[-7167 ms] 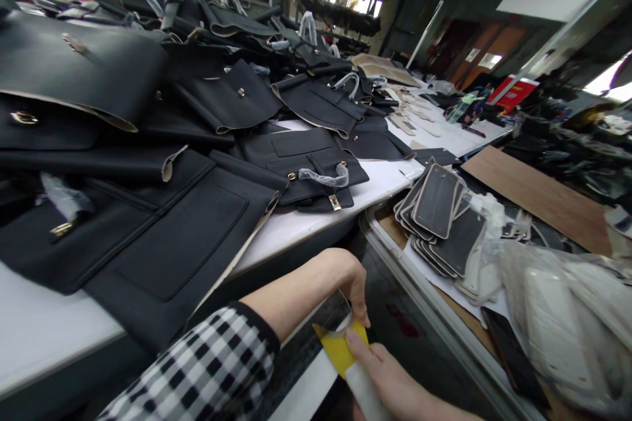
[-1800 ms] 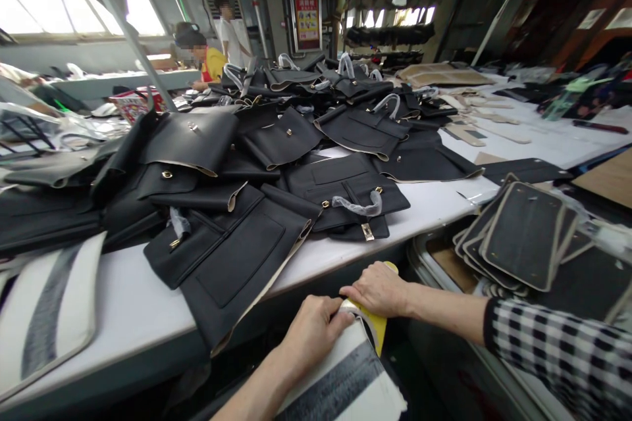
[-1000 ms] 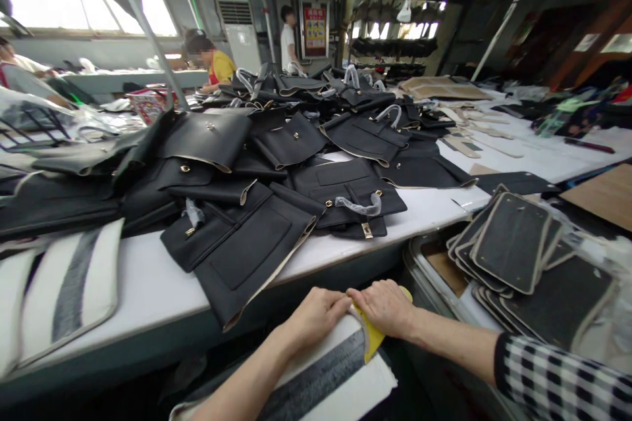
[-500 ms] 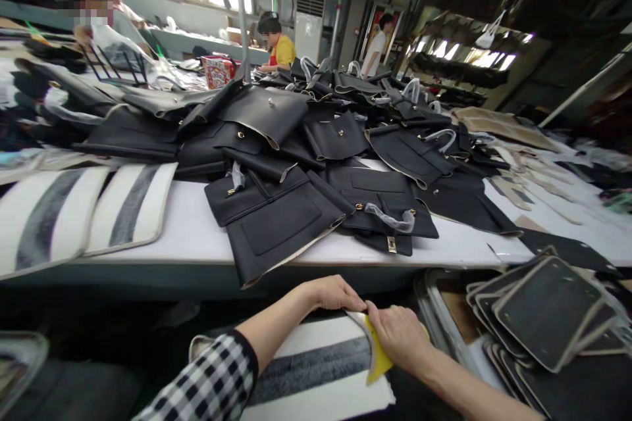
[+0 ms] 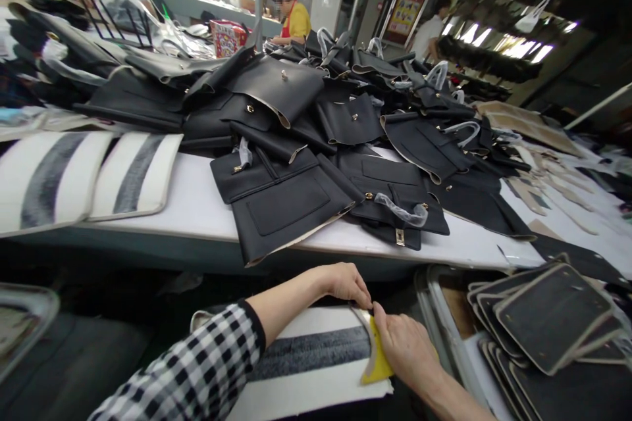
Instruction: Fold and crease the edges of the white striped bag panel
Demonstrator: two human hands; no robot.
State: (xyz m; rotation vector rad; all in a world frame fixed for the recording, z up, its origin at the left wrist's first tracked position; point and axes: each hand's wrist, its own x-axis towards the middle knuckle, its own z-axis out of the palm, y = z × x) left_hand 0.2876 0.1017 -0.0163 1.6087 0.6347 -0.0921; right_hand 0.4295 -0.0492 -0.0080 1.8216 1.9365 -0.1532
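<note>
White dark-striped flat panel (image 5: 316, 350) is pinched at its corner by the left hand (image 5: 345, 284); yellow sheet (image 5: 379, 362) is clamped there by the right hand (image 5: 409, 343); completion cannot be determined.

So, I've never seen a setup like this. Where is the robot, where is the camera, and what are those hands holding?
There is no robot here: these are a person's bare hands. The camera is worn on that person's head, looking forward and down.

The left hand, on the arm with the checked sleeve, has its fingertips at the corner of a white panel with a dark stripe. The right hand grips a yellow piece at that end.

Beyond them, black bag pieces are heaped on a white-topped table, with similar striped panels at the left. Dark panels are stacked at the right.
</note>
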